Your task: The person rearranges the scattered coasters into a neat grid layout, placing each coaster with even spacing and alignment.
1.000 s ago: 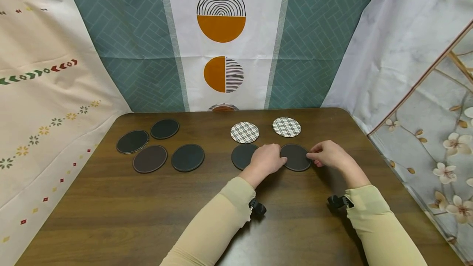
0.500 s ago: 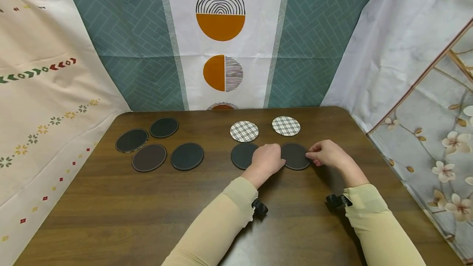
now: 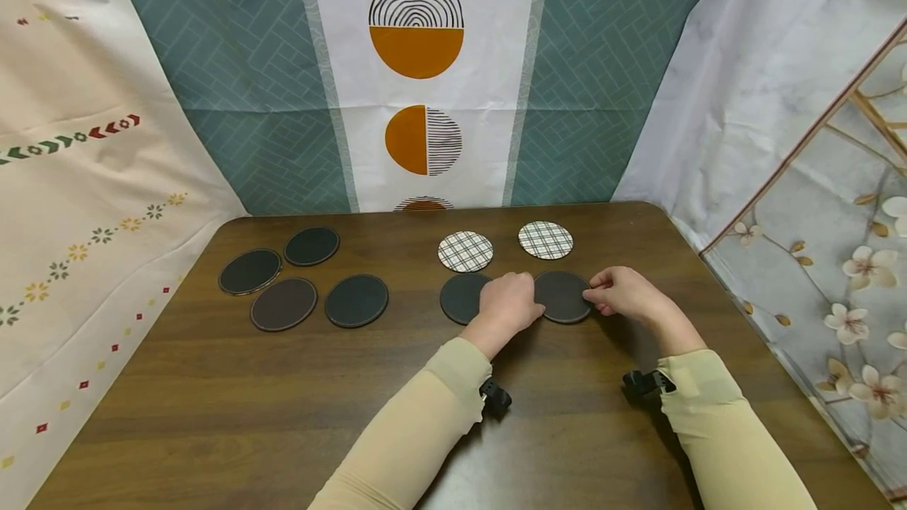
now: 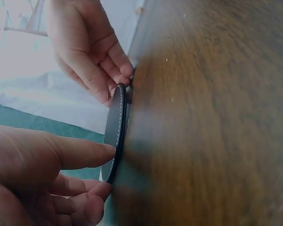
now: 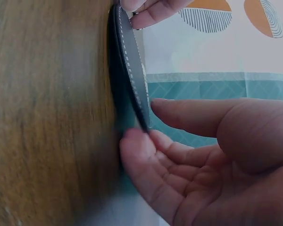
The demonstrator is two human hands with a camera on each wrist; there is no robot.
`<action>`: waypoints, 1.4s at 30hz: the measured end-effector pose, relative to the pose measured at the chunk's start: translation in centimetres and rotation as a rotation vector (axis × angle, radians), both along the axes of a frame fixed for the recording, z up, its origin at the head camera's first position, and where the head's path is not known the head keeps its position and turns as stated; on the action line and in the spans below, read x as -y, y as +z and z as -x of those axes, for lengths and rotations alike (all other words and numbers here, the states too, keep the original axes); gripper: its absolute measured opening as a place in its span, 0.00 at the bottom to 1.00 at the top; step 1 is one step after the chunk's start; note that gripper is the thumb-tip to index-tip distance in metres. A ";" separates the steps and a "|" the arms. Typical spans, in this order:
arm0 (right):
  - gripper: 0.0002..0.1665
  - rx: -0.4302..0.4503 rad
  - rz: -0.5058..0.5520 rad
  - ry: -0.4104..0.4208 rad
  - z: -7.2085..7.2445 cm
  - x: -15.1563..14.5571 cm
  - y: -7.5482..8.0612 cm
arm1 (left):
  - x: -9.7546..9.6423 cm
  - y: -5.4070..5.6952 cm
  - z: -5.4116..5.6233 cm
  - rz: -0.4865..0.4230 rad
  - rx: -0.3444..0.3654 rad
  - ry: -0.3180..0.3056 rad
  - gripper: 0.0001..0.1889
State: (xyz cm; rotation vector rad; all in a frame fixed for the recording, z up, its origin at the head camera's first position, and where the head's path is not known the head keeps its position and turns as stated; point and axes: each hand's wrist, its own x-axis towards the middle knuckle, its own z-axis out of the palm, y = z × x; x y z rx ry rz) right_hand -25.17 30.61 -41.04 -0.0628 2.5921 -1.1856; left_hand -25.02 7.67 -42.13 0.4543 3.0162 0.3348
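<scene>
A dark round coaster [image 3: 563, 297] with pale stitching round its edge lies between my two hands, toward the right of the table. My left hand [image 3: 509, 305] pinches its left edge; the left wrist view shows the thumb on the upper face and fingers at the underside. At the opposite edge, my right hand [image 3: 627, 293] grips it between thumb and fingers. Seen edge-on in the right wrist view, the coaster [image 5: 133, 61] shows a shadowed gap between its near rim and the wood. Another dark coaster [image 3: 460, 299] is partly covered by my left hand.
Two white plaid coasters [image 3: 464, 252] lie just behind the hands. Farther left on the wooden table [image 3: 248, 408] are several dark coasters [image 3: 357, 301], two of them close to the back left corner. Patterned cloths [image 3: 418, 132] hang along the back and sides.
The head view has shifted slightly. Both hands keep their hold on opposite edges of the coaster, with hardly any movement.
</scene>
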 end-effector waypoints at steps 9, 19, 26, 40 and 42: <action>0.25 0.013 0.281 -0.082 0.1 0.1 0.1 | 0.8 0.1 0.6 -0.063 -0.021 0.015 0.16; 0.25 -0.019 0.341 -0.104 0.7 1.4 0.3 | 3.0 0.8 1.0 -0.153 -0.023 0.002 0.13; 0.25 -0.001 0.353 -0.095 1.2 2.8 0.2 | 4.4 1.3 1.6 -0.189 0.041 0.017 0.17; 0.21 0.007 0.318 -0.105 1.8 4.4 -0.6 | 5.7 -3.4 5.7 -0.203 0.073 0.018 0.14; 0.20 0.007 0.308 -0.099 1.7 4.4 -0.7 | 5.7 -3.7 5.9 -0.198 0.068 0.016 0.15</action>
